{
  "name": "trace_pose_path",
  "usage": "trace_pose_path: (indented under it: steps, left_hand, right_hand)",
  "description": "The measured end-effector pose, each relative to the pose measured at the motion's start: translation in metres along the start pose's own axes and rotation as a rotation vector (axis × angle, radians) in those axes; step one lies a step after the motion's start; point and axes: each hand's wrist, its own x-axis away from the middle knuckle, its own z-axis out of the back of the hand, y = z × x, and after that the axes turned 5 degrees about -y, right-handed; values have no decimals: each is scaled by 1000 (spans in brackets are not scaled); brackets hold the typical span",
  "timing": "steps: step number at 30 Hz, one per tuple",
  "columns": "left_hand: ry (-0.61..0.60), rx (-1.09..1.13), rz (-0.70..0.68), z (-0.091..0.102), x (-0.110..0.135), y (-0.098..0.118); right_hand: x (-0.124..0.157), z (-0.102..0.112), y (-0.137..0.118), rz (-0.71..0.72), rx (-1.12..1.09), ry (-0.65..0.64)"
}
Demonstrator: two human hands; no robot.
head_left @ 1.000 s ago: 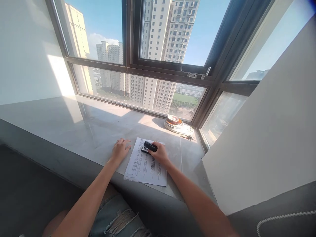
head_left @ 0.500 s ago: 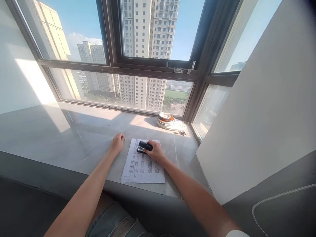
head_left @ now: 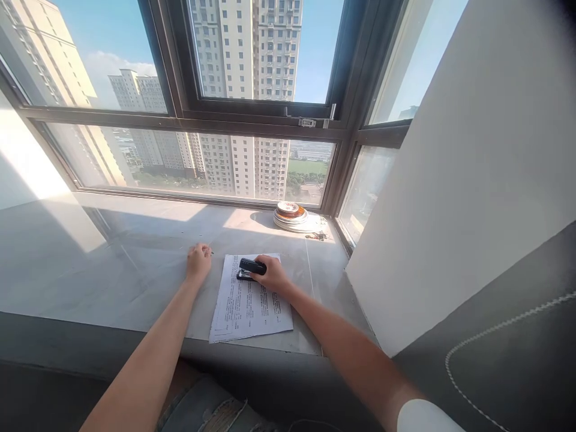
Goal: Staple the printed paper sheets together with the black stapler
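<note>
My right hand [head_left: 272, 273] is closed around a black stapler [head_left: 252, 266], gripping its rear end. The stapler is over the upper part of a printed paper stack [head_left: 252, 312], with its top arm raised apart from its base. Lines of dark text cover the top sheet, and the pages lie near the front edge of the sill. To the left of the paper, my left hand [head_left: 198, 261] rests with its fingers curled together. A tiny dark bit shows at its fingertips, too small to name.
The grey stone sill [head_left: 148, 240] runs below a dark-framed window [head_left: 252, 129]. Near the window corner stands a stack of round coils or spools [head_left: 290, 217], with small dark bits [head_left: 317, 236] beside it. A white slanted wall [head_left: 463, 180] bounds the right side.
The view has turned a little, so the whole scene sits further left. My left fingers have shifted slightly; my right hand still holds the stapler at about the same place over the paper.
</note>
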Motion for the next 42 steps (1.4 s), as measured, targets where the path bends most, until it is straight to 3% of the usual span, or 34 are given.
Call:
trace_pose_path:
  steps: [6,12,15,20,25,33,42]
  left_hand:
    - [-37,-95,-144,4,17,-6]
    - [-57,59,-418,4,50,27]
    - [-145,47,-483,-1,72,37]
    - [-283,-115,-358,-8,87,38]
    - [-335,-138,-243,-10,86,36]
    - [-339,-64,-214,1,86,40]
    - [-169,157,-261,13,84,47]
  right_hand:
    - [3,0,-3,13,-10,-11]
    - [1,-1,-4,33,-42,9]
    - [-1,6,-3,-49,-114,83]
    - [1,37,3,-125,1,396]
    - [5,61,18,-242,215,519]
    - [4,67,33,-426,381,327]
    - [1,64,34,-226,313,185]
